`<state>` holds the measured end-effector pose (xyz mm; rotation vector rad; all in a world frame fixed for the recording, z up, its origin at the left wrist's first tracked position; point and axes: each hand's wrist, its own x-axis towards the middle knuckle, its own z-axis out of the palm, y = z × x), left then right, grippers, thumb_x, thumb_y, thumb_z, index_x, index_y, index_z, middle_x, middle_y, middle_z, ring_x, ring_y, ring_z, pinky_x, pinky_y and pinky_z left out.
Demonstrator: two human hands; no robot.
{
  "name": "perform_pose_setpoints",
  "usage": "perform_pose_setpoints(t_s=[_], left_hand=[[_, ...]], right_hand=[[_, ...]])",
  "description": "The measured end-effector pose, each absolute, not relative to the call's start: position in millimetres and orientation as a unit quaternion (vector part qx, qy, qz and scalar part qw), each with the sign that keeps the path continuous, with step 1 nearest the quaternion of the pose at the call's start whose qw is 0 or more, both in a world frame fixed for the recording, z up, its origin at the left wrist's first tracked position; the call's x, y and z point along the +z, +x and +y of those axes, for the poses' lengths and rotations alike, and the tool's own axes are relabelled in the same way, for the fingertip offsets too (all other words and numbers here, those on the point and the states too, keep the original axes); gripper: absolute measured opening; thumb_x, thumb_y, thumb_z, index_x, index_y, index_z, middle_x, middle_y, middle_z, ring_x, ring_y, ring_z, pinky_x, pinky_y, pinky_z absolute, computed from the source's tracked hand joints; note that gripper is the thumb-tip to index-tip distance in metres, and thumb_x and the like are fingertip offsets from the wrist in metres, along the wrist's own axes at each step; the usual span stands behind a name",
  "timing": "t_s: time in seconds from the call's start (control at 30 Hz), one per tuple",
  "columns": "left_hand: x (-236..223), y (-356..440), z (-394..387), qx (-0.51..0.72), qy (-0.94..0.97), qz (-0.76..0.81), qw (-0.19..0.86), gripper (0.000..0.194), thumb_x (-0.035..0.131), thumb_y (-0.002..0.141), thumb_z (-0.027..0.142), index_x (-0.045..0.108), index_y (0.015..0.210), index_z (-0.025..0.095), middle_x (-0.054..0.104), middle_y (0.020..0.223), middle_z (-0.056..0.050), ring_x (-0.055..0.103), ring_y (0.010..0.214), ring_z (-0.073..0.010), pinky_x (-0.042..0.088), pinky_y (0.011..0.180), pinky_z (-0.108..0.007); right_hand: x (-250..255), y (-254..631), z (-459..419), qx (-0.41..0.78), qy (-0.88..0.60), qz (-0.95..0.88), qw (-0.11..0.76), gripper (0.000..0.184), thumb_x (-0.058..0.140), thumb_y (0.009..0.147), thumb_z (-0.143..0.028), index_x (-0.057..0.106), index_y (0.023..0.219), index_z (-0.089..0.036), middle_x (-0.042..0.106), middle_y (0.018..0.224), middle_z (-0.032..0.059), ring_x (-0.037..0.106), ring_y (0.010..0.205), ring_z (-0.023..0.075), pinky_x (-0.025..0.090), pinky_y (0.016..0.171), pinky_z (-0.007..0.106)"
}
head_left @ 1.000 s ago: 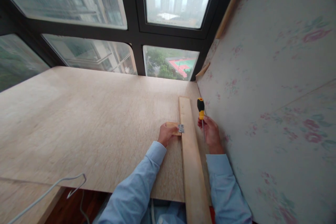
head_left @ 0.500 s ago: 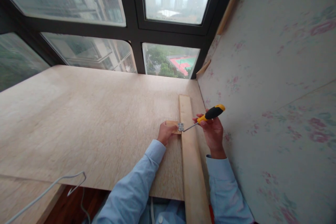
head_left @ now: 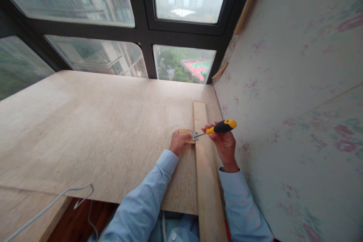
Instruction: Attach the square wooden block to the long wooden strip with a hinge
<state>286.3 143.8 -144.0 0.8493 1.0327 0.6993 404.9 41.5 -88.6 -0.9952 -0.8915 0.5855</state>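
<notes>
My right hand (head_left: 225, 145) grips a yellow and black screwdriver (head_left: 222, 126), fingers wrapped near the front of its handle. The shaft points left and slightly down, its tip at a small silver hinge (head_left: 194, 136). That hinge spans the joint between a long pale wooden board (head_left: 206, 170) and a short wood piece (head_left: 185, 131) set against the board's left side. With closed fingers my left hand (head_left: 178, 142) holds the short wood piece just left of the hinge. Whether the tip sits in a screw is too small to tell.
The board lies along a marbled tabletop (head_left: 99, 132) and juts past its front edge. A floral-papered wall (head_left: 297, 121) rises close on the right. Dark-framed windows (head_left: 181, 32) stand behind. A white cable (head_left: 56, 200) loops at the lower left.
My right hand and the screwdriver have shifted left, and the handle has dropped to a flatter angle. The tip has moved from the hinge's right side leftward onto the hinge. My left hand stays in place.
</notes>
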Motion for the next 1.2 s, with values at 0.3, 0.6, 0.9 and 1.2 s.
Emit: perform_pose_setpoints(t_s=[0.3,0.6,0.9,1.2], left_hand=[[-145.5,286.7,143.5,0.324,0.382,0.460,0.733,0.033,0.074,0.053,0.014,0.064,0.084,0.011,0.070,0.079,-0.006,0.067,0.069,-0.0208,0.055,0.057,-0.030],[-145.9,286.1,144.5,0.312,0.391,0.465,0.730,0.030,0.072,0.055,0.014,0.064,0.084,0.012,0.070,0.078,-0.005,0.066,0.068,-0.0195,0.053,0.056,-0.027],[-141.6,286.7,142.9,0.314,0.387,0.476,0.725,0.029,0.073,0.053,0.012,0.063,0.081,0.013,0.068,0.074,-0.003,0.065,0.065,-0.0177,0.051,0.053,-0.026],[-142.3,287.2,143.2,0.315,0.380,0.461,0.737,0.022,0.071,0.052,0.011,0.063,0.073,0.013,0.067,0.069,-0.002,0.064,0.062,-0.0174,0.051,0.053,-0.025]], right_hand=[[-93.3,405.3,41.4,0.275,-0.481,-0.409,0.725,0.032,0.072,0.080,-0.028,0.060,0.110,-0.025,0.072,0.102,0.0040,0.071,0.089,0.0226,0.056,0.087,0.046],[-103.1,408.6,45.7,0.202,-0.559,-0.417,0.687,0.035,0.082,0.068,-0.037,0.063,0.093,-0.023,0.071,0.092,0.0034,0.069,0.085,0.0223,0.056,0.084,0.042],[-76.5,402.3,49.8,0.238,-0.553,-0.475,0.642,0.040,0.057,0.089,-0.048,0.058,0.121,-0.024,0.061,0.128,0.0096,0.055,0.122,0.0250,0.042,0.104,0.045],[-50.9,417.2,54.1,0.216,-0.623,-0.503,0.559,0.048,0.074,0.073,-0.048,0.059,0.111,-0.022,0.072,0.103,0.0076,0.067,0.096,0.0246,0.052,0.090,0.043]])
